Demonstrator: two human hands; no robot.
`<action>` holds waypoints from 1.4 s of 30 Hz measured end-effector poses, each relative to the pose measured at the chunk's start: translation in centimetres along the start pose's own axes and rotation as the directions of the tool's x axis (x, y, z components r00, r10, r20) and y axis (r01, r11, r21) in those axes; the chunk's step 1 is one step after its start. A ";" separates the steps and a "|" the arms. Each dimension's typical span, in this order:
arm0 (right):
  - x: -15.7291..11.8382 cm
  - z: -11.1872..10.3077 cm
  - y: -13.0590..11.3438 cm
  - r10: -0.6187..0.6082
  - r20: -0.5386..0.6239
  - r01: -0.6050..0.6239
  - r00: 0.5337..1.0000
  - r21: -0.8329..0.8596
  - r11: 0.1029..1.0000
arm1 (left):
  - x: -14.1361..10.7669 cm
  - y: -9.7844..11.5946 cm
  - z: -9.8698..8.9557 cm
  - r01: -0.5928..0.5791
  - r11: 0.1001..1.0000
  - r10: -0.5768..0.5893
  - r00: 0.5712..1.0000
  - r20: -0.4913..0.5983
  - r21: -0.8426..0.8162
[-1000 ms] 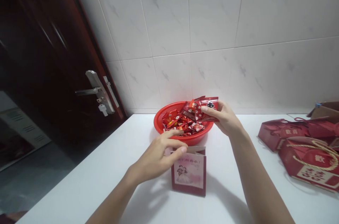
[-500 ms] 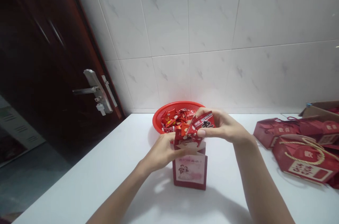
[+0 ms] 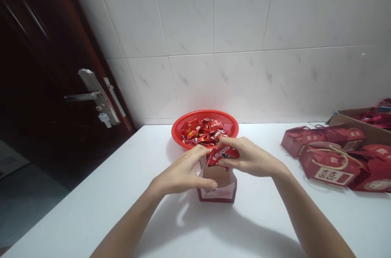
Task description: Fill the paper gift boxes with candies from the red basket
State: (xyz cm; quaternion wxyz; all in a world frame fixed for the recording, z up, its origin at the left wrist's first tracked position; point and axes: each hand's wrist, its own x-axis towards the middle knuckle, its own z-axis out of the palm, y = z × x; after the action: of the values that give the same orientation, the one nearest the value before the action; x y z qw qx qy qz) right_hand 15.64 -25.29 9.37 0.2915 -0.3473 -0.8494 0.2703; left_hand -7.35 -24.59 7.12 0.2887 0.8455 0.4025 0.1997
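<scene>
A small red gift box (image 3: 217, 200) with a pale printed front panel stands upright on the white table, its top open. My left hand (image 3: 180, 172) is around the box's upper left side, thumb across the front and fingers at the far edge. Pinched in my right hand (image 3: 249, 158) is a red snack packet (image 3: 224, 155) with dark and white print, tilted over the box opening. Behind the hands sits a red plastic basket (image 3: 205, 112) holding several red wrapped packets (image 3: 204, 131). Part of the box's rim is hidden by my hands.
Several red gift boxes (image 3: 328, 168), one with a rope handle (image 3: 342, 162), are grouped on the right of the table (image 3: 122, 201). Beside them stands a cardboard carton (image 3: 354, 117) with red items. A tiled wall (image 3: 189, 83) borders the back; a dark door (image 3: 36, 66) is left.
My right hand and its packet have come lower, closer to the box opening. The left hand's fingers have spread wider at the box. The view has shifted slightly right and down.
</scene>
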 end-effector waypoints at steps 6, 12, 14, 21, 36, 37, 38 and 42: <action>-0.3 1.4 -1.7 0.060 0.000 -0.058 0.998 -0.236 0.970 | -0.4 0.8 -0.2 -0.029 0.999 0.028 0.999 0.034 0.032; -0.8 2.4 -2.5 0.057 0.024 -0.046 0.998 -0.325 0.945 | -0.8 1.5 0.0 -0.028 0.999 0.026 0.999 0.045 0.037; -0.8 2.8 -2.6 0.040 0.001 -0.037 0.999 -0.386 0.922 | -1.0 1.9 0.1 -0.032 0.998 0.030 0.999 0.042 0.048; -0.5 3.4 -2.5 0.027 -0.012 -0.029 1.000 -0.515 0.857 | -1.7 2.9 0.4 -0.098 0.994 0.098 0.995 0.002 0.048; -0.7 2.1 -3.2 0.100 0.123 -0.031 0.987 -0.468 0.883 | -2.2 3.5 0.2 -0.005 0.986 -0.010 0.996 0.088 0.164; -0.7 2.2 -3.1 0.106 0.127 -0.033 0.986 -0.475 0.879 | -2.2 3.4 0.2 -0.001 0.987 -0.014 0.996 0.090 0.162; -0.7 2.2 -3.1 0.108 0.134 -0.031 0.985 -0.482 0.875 | -2.1 3.4 0.2 -0.001 0.988 -0.013 0.996 0.090 0.158; -0.8 2.5 -2.7 0.103 0.165 -0.002 0.981 -0.519 0.855 | -2.0 3.1 0.2 -0.025 0.988 0.012 0.996 0.085 0.151</action>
State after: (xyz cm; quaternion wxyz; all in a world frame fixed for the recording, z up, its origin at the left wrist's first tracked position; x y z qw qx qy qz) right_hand 13.23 -28.25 9.20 0.0994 -0.4090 -0.9043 0.0718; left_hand -6.65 -27.87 8.75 0.2381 0.8764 0.3962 0.1354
